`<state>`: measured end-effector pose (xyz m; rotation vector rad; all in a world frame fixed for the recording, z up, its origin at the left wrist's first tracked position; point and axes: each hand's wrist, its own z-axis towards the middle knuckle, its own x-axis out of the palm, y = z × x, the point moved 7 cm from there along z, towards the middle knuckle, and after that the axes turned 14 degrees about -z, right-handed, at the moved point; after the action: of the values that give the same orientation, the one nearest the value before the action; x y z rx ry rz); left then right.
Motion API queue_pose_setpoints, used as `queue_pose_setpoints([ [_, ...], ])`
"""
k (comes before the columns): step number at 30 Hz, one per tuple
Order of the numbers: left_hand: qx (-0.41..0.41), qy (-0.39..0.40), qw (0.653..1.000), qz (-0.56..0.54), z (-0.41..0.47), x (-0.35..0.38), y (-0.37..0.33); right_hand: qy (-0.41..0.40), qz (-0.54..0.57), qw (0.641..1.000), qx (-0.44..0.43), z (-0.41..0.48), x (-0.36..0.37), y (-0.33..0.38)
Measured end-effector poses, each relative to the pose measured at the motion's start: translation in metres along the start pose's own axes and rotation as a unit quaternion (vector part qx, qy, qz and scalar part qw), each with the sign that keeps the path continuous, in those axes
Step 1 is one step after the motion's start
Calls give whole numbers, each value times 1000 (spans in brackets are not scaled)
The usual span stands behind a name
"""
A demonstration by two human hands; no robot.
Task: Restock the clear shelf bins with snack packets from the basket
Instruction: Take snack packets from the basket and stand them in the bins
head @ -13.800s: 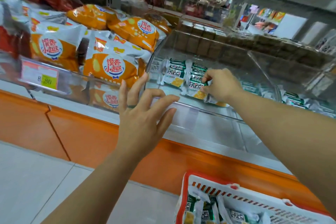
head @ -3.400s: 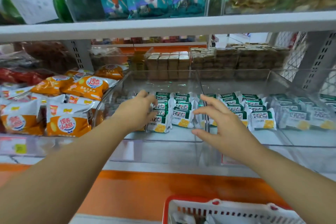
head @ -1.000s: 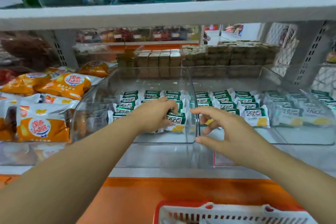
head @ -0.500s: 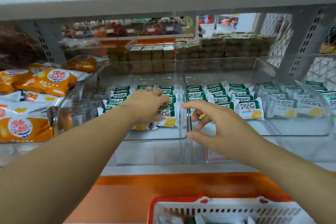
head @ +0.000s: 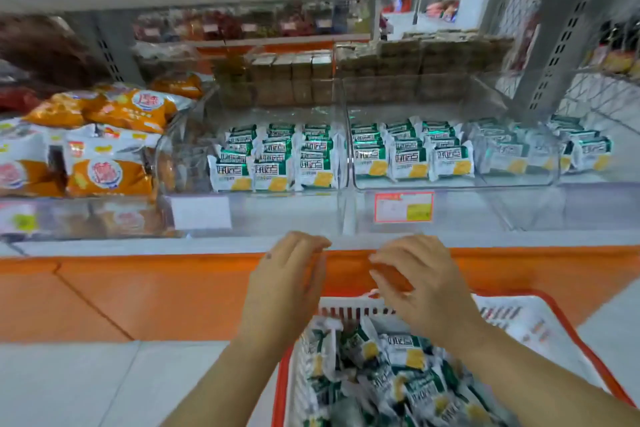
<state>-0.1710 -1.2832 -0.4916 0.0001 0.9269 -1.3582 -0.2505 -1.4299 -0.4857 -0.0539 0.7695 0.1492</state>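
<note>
Your left grip [head: 284, 284] and right grip [head: 426, 284] hang side by side over the far edge of the basket [head: 519, 319], fingers loosely bent, holding nothing. The basket is heaped with green-and-white snack packets [head: 398, 374]. Beyond the basket, on the shelf, stand two clear bins. The left bin [head: 277, 215] holds three neat rows of the same packets [head: 273, 163]. The right bin [head: 485, 211] holds more rows [head: 412, 156] and carries a red price tag [head: 403, 206] on its front. Farther left of the basket, orange packets [head: 110, 173] are piled up.
</note>
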Motion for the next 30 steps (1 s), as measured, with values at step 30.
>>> queue_pose_setpoints([
  [30,-141,132,981,-23,-124,61,52,615,12,771,165,-122,79,-42],
])
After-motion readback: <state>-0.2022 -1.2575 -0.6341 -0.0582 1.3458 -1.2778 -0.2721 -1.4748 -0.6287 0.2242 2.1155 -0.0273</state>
